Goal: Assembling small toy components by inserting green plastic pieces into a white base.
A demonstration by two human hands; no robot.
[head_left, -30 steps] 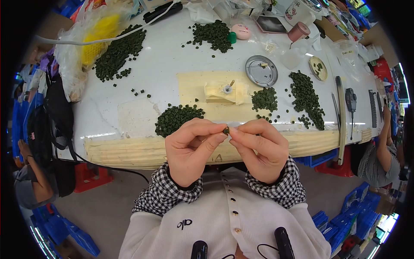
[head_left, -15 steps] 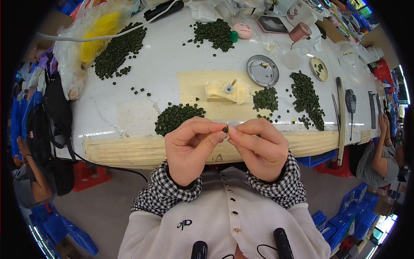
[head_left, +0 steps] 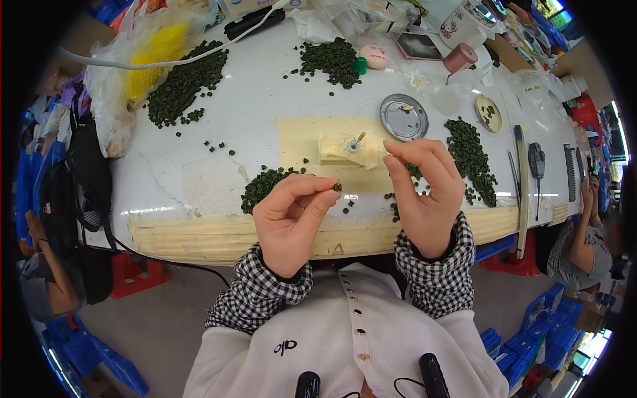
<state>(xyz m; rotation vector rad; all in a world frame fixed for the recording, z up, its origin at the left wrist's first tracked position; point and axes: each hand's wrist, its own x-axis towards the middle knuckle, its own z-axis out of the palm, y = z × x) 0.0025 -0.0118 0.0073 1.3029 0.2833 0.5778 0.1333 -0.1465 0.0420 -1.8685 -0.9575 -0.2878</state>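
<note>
My left hand (head_left: pixel 288 222) is closed in a pinch above the near table edge. Between its thumb and forefinger sits a small dark green round piece (head_left: pixel 338 188). My right hand (head_left: pixel 428 192) is beside the small tape-wrapped block (head_left: pixel 338 151), thumb and forefinger tips slightly apart; I make out nothing between them. A grey cylindrical fitting with a short brown stub (head_left: pixel 355 144) stands on the block. Left of my left hand lies a pile of the green pieces (head_left: pixel 262 189), partly hidden by it. My right hand covers most of another small pile (head_left: pixel 415 171).
More green piles lie at the far left (head_left: pixel 189 86), far middle (head_left: pixel 332 61) and right (head_left: pixel 472 159). A round metal lid (head_left: pixel 403 116), a pale dish (head_left: pixel 488 113), a long flat strip (head_left: pixel 522 192) and a dark handled tool (head_left: pixel 537 162) are on the right. Plastic bags (head_left: pixel 109 99) edge the left.
My hands have come apart. The right moved right and away from me toward the block, and its fingers parted. The left stays nearly in place, still pinching the green piece.
</note>
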